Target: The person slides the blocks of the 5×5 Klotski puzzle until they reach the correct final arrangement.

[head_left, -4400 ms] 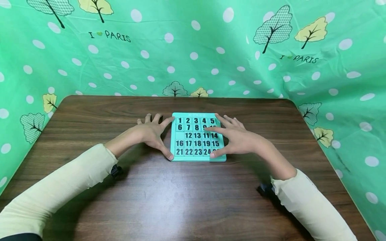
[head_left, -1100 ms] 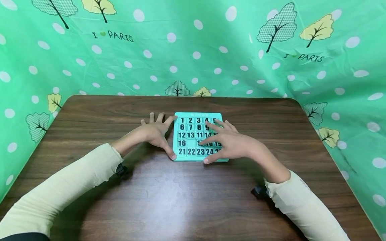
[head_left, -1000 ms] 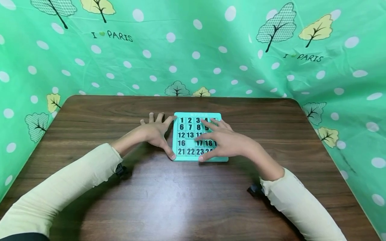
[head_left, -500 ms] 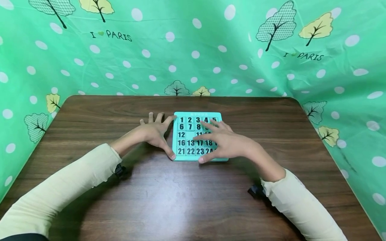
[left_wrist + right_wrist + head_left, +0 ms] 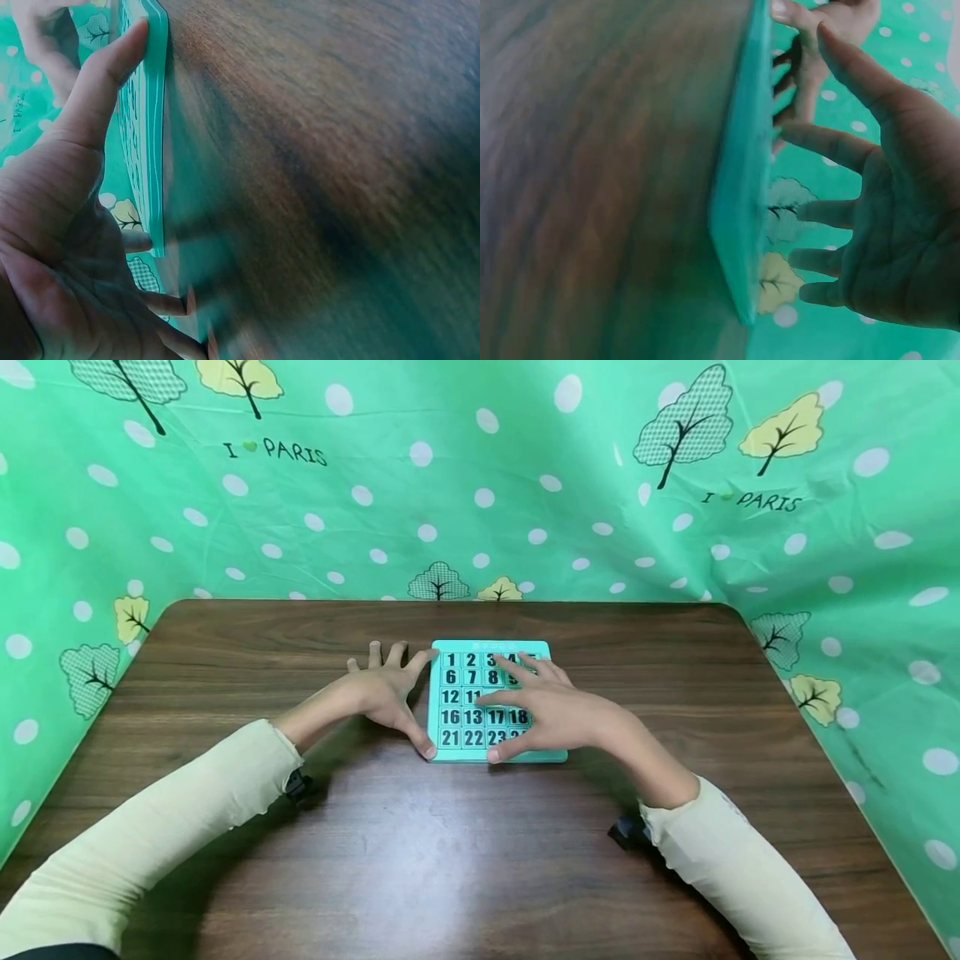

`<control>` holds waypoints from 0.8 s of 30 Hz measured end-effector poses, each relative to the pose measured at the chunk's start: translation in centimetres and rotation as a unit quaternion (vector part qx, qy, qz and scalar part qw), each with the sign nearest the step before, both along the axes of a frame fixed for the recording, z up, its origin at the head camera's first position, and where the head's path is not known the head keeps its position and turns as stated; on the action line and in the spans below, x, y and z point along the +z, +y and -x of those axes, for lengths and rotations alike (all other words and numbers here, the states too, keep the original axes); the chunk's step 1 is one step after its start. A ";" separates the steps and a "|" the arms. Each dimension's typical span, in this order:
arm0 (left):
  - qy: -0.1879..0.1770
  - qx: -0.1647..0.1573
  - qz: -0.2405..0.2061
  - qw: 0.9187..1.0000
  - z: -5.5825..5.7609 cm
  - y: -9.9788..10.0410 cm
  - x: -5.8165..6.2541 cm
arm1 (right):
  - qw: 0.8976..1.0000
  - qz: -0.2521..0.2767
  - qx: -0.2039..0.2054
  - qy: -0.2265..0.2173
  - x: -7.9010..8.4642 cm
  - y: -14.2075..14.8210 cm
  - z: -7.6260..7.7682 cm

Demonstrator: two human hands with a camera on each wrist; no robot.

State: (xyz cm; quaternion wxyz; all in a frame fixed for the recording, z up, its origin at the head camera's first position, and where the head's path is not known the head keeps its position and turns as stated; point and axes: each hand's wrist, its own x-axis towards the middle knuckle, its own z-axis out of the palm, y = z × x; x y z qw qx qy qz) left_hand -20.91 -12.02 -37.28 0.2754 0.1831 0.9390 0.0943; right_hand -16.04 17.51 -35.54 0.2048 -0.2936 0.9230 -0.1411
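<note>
A teal sliding number puzzle [image 5: 451, 717] lies flat near the middle of the table. My left hand [image 5: 384, 695] steadies its left side, the thumb on the near corner and the index finger at the far corner. In the left wrist view that thumb [image 5: 112, 67] presses on the puzzle's rim. Over the right half spreads my right hand [image 5: 566, 714], its index fingertip at the tile beside 11. Several tiles on the right are hidden beneath it. In the right wrist view the fingers [image 5: 832, 146] reach out fairly straight above the puzzle [image 5: 739, 202].
The brown wooden table [image 5: 420, 860] reaches well beyond the puzzle on every side. A green dotted cloth [image 5: 300, 485] printed with trees hangs behind it and along both sides. Dark wrist cameras [image 5: 298, 785] sit below both sleeves.
Tile 13 has slid down into the fourth row. Tile 11 then slid left into the gap beside 12. My right hand has shifted left across the board; my left hand keeps its place.
</note>
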 end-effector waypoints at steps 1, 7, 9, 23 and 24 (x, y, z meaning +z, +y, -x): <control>-0.001 0.000 0.001 1.000 0.0 0.0 0.0 | 1.000 0.002 -0.002 -0.001 0.2 0.3 -0.2; 0.001 0.000 0.003 1.000 0.0 0.0 0.0 | 1.000 -0.007 -0.002 -0.002 0.6 1.7 -0.3; 0.000 0.000 0.003 1.000 0.0 0.0 0.0 | 1.000 -0.018 -0.010 0.000 0.4 1.7 0.1; 0.000 0.000 0.006 1.000 0.4 0.0 -0.4 | 0.998 -0.021 0.060 -0.024 0.2 -2.6 -0.2; 0.000 0.001 0.005 1.000 0.3 0.0 -0.4 | 0.998 -0.024 0.055 -0.026 0.3 -2.5 -0.3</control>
